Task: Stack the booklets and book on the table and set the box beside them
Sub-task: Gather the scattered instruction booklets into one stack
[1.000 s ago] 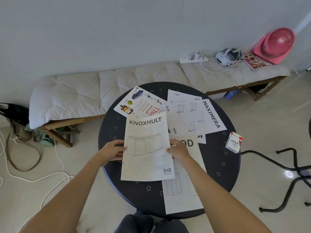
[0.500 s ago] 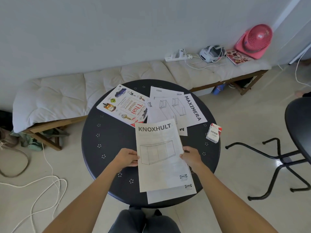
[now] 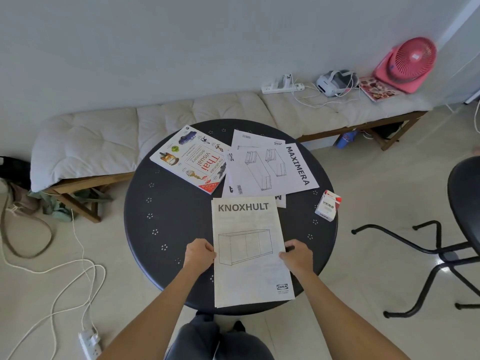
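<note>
The white KNOXHULT booklet (image 3: 249,250) lies at the near side of the round black table (image 3: 166,219), covering another booklet beneath it. My left hand (image 3: 199,253) grips its left edge and my right hand (image 3: 296,255) grips its right edge. Farther back the MAXIMERA booklet (image 3: 275,167) overlaps other white booklets. The Thai visual dictionary book (image 3: 192,159) rests at the far left of the table. A small white and red VESS box (image 3: 327,205) stands near the right rim.
A cushioned bench (image 3: 104,141) runs along the wall behind the table, carrying a power strip (image 3: 281,85), a headset, a magazine and a pink fan (image 3: 407,63). A black chair (image 3: 441,245) stands at the right. Cables (image 3: 65,276) trail over the floor at left.
Both hands slid the KNOXHULT booklet toward me and squared it over the booklet underneath, which no longer shows. My view has shifted.
</note>
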